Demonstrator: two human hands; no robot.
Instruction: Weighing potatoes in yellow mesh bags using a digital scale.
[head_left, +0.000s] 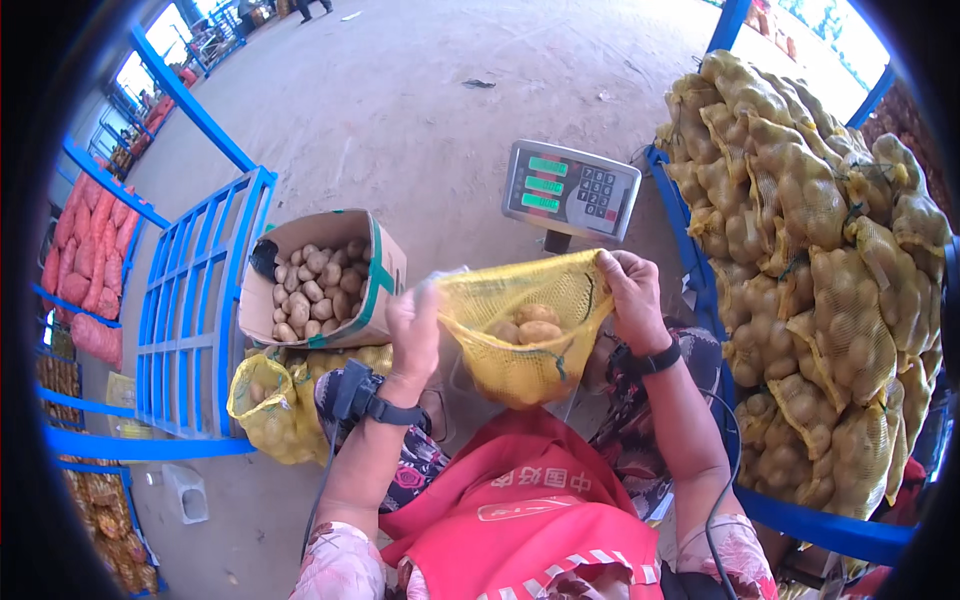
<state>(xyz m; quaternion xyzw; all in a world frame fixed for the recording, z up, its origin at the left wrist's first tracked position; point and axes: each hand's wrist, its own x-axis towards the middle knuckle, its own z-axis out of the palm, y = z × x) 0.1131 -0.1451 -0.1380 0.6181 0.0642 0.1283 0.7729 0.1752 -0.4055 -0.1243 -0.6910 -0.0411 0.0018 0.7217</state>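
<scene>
Between my hands a yellow mesh bag (480, 330) is stretched wide at its mouth, with several potatoes (538, 327) lying inside. My left hand (415, 330), slightly blurred, grips the left side of the rim. On the opposite side, my right hand (634, 300) pinches the rim between thumb and fingers. A green tie string (560, 364) hangs on the bag's near side. Just beyond the bag stands a digital scale display (571, 189) with lit green readouts. The bag hides most of what lies beneath it.
Left of the bag, a cardboard box (390, 259) holds many potatoes. Another open mesh bag (262, 412) leans below it. A blue metal rack (187, 315) stands farther left. Filled potato bags (802, 195) are piled high on the right, within a blue frame (832, 521).
</scene>
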